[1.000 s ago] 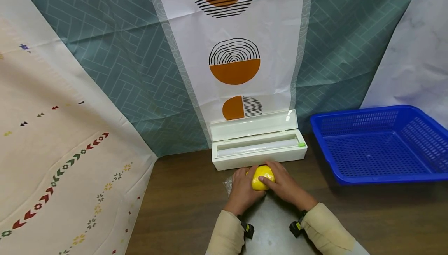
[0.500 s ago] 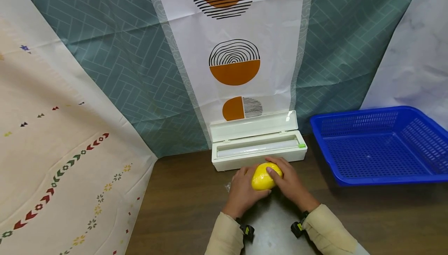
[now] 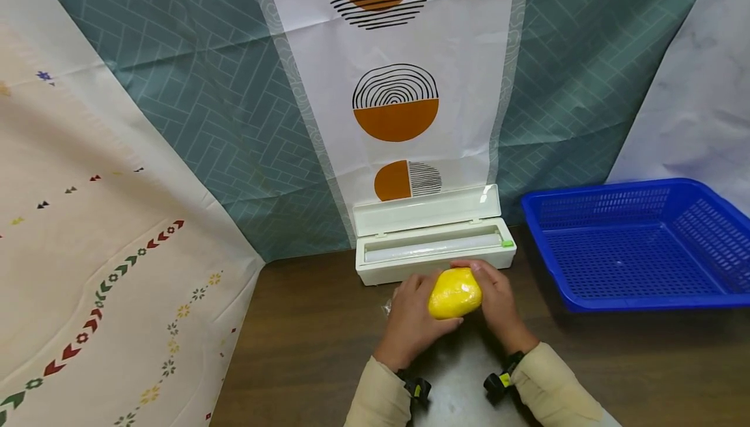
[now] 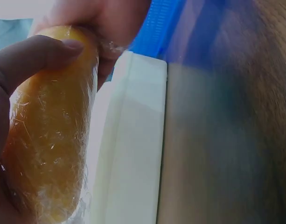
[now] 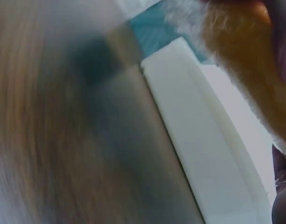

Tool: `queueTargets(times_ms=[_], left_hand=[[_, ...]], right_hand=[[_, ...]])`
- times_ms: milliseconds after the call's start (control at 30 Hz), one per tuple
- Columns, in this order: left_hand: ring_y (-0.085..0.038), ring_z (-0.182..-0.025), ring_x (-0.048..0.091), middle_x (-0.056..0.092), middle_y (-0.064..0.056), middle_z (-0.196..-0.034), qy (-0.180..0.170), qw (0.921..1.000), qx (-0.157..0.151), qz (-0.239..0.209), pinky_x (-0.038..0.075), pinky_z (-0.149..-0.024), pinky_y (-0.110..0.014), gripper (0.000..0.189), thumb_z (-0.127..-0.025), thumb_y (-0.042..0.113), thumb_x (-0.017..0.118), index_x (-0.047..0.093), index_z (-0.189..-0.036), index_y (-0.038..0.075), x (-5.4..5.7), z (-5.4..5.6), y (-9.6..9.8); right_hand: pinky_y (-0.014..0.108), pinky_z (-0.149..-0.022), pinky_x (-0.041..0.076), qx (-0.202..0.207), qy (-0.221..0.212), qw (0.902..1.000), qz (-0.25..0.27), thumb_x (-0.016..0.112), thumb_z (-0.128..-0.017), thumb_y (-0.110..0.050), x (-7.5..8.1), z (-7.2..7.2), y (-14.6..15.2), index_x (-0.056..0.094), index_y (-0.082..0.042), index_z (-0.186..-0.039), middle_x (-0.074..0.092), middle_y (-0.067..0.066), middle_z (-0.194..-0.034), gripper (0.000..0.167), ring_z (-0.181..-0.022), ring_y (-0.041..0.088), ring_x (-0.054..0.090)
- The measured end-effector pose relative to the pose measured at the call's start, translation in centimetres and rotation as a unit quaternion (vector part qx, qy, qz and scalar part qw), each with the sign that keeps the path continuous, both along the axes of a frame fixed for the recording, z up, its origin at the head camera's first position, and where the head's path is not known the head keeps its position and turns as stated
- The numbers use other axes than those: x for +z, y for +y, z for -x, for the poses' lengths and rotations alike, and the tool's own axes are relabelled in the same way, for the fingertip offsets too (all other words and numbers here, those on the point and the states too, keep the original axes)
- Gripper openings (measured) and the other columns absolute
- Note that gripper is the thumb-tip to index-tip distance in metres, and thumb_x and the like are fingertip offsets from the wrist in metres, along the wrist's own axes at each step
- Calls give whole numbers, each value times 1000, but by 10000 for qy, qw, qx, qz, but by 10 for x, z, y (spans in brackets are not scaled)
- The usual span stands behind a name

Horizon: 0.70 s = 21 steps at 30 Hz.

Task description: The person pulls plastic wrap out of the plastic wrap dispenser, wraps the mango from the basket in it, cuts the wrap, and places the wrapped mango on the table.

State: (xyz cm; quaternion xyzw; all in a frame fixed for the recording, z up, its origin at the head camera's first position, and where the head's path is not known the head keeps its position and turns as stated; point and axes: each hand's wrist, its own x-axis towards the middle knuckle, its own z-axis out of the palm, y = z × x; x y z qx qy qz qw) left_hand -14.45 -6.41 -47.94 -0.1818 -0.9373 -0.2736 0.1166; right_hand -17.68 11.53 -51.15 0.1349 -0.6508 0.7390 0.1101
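A yellow, rounded, fruit-like thing (image 3: 455, 293) tightly wrapped in clear cling film is held between both hands above the table; its exact kind is unclear. My left hand (image 3: 410, 324) grips its left side, and in the left wrist view the thumb (image 4: 45, 53) lies across the film-wrapped yellow thing (image 4: 52, 135). At its right end, my right hand (image 3: 499, 303) holds it with the fingers behind. A small crinkled bit of clear film (image 3: 387, 308) shows left of my left hand. Just beyond both hands stands a white cling film dispenser (image 3: 436, 271), lid raised, film roll (image 3: 433, 247) inside.
To the right is a blue plastic basket (image 3: 633, 303) with perforated walls. A patterned cloth (image 3: 398, 43) hangs behind the dispenser, and a cream printed cloth (image 3: 117, 251) covers the left side. The brown tabletop (image 3: 316, 349) has a pale shine between my forearms.
The wrapped yellow thing has risen slightly, moved right and turned, so more of it shows. My right hand has shifted to its right end, its thumb drawn back from the front.
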Motion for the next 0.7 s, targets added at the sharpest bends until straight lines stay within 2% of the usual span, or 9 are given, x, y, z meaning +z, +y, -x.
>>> queueTargets(times_ms=[133, 300, 400, 533, 600, 700], left_hand=[[-13, -99, 55, 61, 1, -115, 67, 10000, -42, 20, 41, -88, -36, 81, -72, 52, 85, 54, -142, 26, 2, -2, 2], [-13, -100, 55, 60, 1, -114, 146, 9998, -79, 116, 42, -88, -36, 81, -71, 51, 86, 54, -141, 25, 2, -3, 4], [-14, -101, 56, 60, 1, -115, 106, 9997, -59, 219, 42, -89, -36, 82, -72, 52, 85, 53, -142, 26, 3, -3, 4], [-15, -101, 57, 60, 1, -116, 3, 9996, -41, 275, 42, -89, -35, 83, -72, 53, 85, 52, -143, 26, 4, -4, 2], [-15, -101, 57, 61, 0, -117, -55, 9996, -59, 270, 42, -88, -35, 83, -72, 52, 85, 52, -144, 25, 5, -5, 0], [-16, -101, 57, 61, 0, -117, -112, 9996, -89, 263, 42, -88, -36, 84, -72, 50, 86, 52, -145, 24, 6, -4, -3]], right_hand=[[24, -91, 56, 188, -591, 9942, 878, 41, -110, -28, 3, -1, -3, 59, 16, -121, 72, -5, -116, 48, -107, 11, 68], [27, -93, 56, 178, -1078, 9799, 1671, 45, -108, -21, 6, -4, -7, 64, 6, -108, 72, -1, -113, 33, -106, 15, 67], [28, -91, 57, 97, -1151, 9772, 1782, 43, -107, -17, 7, -4, -10, 65, -2, -101, 72, 1, -106, 28, -101, 16, 67], [28, -89, 57, 111, -1153, 9790, 1680, 39, -107, -14, 6, -5, -12, 63, -1, -100, 71, 1, -103, 28, -99, 16, 67], [28, -89, 57, 195, -1134, 9806, 1588, 39, -107, -15, 6, -5, -11, 63, 4, -104, 71, 1, -104, 30, -100, 16, 67], [27, -89, 57, 427, -1053, 9857, 1248, 40, -109, -23, 5, -4, -10, 60, 10, -117, 71, 0, -111, 39, -104, 14, 67]])
